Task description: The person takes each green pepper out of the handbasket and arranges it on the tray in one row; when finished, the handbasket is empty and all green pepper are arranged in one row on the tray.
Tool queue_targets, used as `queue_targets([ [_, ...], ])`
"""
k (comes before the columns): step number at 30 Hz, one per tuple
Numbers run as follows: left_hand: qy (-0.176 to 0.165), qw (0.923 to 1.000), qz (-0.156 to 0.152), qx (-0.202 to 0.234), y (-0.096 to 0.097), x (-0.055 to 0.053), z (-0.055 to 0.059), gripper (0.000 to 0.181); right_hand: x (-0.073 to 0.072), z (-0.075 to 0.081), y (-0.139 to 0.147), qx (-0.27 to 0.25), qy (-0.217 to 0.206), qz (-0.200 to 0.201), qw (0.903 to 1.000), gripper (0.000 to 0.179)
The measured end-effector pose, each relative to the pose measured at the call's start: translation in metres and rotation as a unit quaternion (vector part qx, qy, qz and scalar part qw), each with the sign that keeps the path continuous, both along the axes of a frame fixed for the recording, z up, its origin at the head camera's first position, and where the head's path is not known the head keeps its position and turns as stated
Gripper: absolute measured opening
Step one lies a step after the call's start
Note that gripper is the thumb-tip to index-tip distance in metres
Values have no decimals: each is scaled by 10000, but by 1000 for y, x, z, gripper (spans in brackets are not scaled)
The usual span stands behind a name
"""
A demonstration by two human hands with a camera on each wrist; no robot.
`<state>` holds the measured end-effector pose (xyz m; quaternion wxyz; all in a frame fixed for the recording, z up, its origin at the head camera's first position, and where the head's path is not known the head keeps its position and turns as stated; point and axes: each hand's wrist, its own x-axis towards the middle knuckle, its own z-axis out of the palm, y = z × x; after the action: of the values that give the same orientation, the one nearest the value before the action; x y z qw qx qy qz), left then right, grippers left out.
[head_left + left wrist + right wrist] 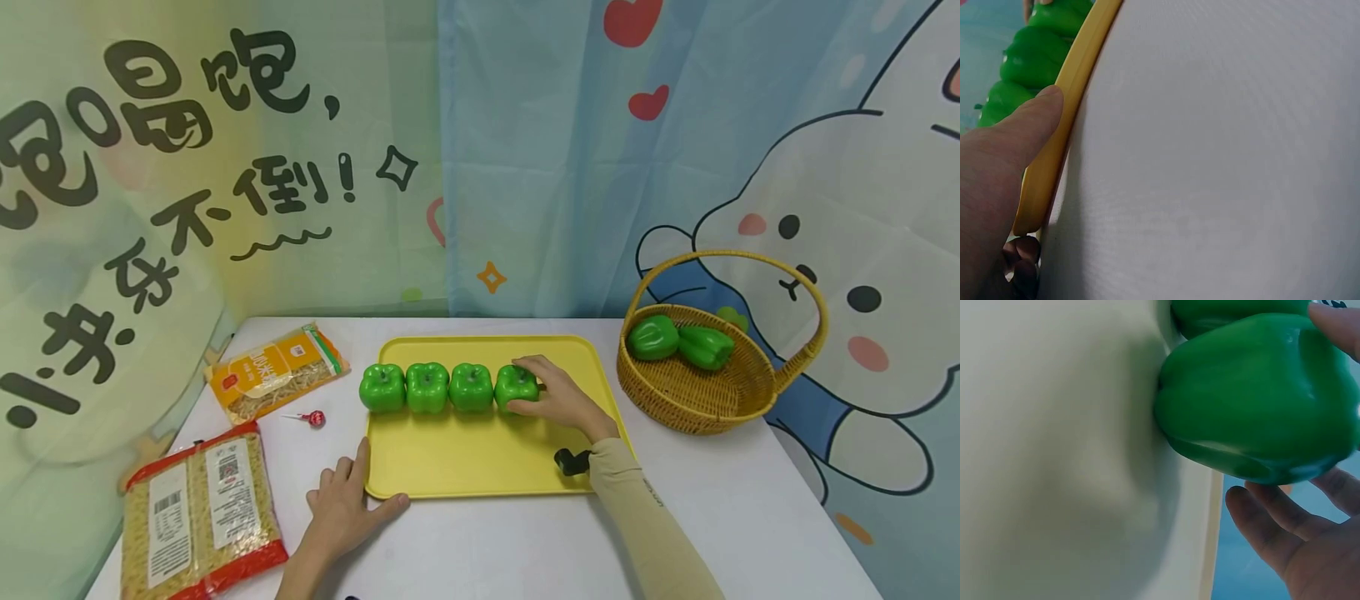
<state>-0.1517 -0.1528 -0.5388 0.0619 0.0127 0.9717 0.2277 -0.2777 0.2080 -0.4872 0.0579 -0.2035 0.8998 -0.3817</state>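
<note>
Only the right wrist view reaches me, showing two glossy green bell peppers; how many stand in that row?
Observer: Four glossy green bell peppers, by the head view.
Operator: And the left hand?
Observer: The left hand is at the near-left corner of the yellow rectangular tray, thumb on its near edge.
Operator: Are there any peppers off the tray?
Observer: At least two more green peppers lie in the brown woven basket to the tray's right.

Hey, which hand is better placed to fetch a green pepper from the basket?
Likely the right hand, once it leaves the rightmost pepper on the yellow tray: it is nearer the basket. The left hand touches the tray's near left corner, farther away.
</note>
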Motion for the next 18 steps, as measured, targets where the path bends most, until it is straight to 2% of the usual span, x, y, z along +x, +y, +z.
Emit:
queue_targets([
  [3, -6, 10000, -10, 10, 1, 0, 0, 116, 3, 6, 5, 52, -87, -101, 9999, 82],
  [8, -29, 10000, -22, 17, 1, 0, 0, 116, 10, 20, 22, 288, 80, -245, 9993, 86],
  [15, -72, 10000, -26, 31, 0, 0, 0, 117, 15, 47, 61, 580, 595, -666, 9943, 81],
  [18, -68, 10000, -20, 23, -1, 0, 0, 116, 14, 57, 81, 812, 572, -898, 9910, 82],
])
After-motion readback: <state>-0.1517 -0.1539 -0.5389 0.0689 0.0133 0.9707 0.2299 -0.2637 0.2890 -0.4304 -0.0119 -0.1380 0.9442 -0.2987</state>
